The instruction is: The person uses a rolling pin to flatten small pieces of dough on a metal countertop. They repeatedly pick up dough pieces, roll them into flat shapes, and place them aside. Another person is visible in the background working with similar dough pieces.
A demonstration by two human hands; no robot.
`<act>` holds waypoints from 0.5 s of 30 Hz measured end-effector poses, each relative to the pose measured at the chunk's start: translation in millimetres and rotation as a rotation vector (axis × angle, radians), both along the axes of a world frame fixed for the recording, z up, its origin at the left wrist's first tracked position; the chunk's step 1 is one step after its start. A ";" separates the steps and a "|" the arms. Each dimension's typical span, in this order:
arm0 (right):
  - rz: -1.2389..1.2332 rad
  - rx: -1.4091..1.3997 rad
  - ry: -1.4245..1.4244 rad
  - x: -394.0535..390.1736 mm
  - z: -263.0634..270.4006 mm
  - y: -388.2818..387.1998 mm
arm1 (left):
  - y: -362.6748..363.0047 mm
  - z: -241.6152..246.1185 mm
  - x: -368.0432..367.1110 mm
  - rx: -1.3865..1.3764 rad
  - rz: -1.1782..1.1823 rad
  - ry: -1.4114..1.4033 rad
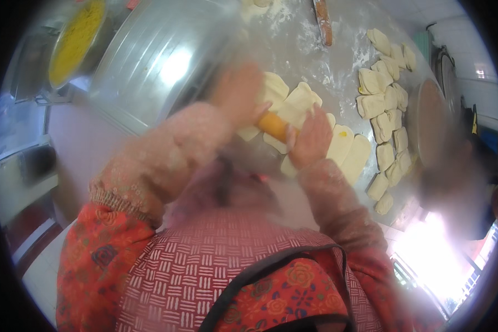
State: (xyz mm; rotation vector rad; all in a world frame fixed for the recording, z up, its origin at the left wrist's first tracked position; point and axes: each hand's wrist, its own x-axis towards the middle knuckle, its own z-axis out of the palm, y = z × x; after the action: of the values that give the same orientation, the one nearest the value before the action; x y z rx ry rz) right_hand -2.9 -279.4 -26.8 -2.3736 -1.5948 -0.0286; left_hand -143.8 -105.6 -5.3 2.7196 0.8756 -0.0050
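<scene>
A wooden rolling pin lies slantwise over strips of pale dough, between my two hands. My left hand, blurred, covers its far-left end. On its right end rests my right hand, the fingers stretched forward and the thumb along the near side. Under and behind the pin are flattened dough pieces. Long rolled dough strips lie side by side to the right of my right hand, one of them with a yellow spot. Both ends of the pin are hidden by my hands.
Several folded dough pieces line the metal worktop on the right. A flour-dusted wooden stick lies at the back. To the left are a large shiny metal surface and a bowl of yellow filling. A round board stands far right.
</scene>
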 end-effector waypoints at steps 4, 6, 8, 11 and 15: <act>0.044 0.026 0.036 -53.9 11.8 -32.4 | -40.2 7.2 -60.6 -0.002 -0.055 -0.083; 0.069 -0.031 0.122 -64.1 21.6 -41.4 | -55.5 9.0 -83.7 0.070 -0.101 -0.106; 0.088 -0.103 0.227 -58.1 29.3 -42.5 | -57.3 12.1 -95.5 -0.049 -0.094 -0.064; 0.113 -0.106 0.293 -29.5 34.7 -34.3 | -46.1 18.4 -85.8 -0.163 -0.041 -0.023; 0.043 0.151 0.095 1.0 31.9 -7.7 | -14.9 19.8 -26.2 -0.123 0.028 -0.038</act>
State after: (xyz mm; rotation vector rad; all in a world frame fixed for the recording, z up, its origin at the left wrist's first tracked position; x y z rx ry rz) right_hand -1.9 -287.2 5.0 -2.1932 -1.5422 -0.0263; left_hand -169.9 -120.5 14.6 2.5851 0.8723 -0.0014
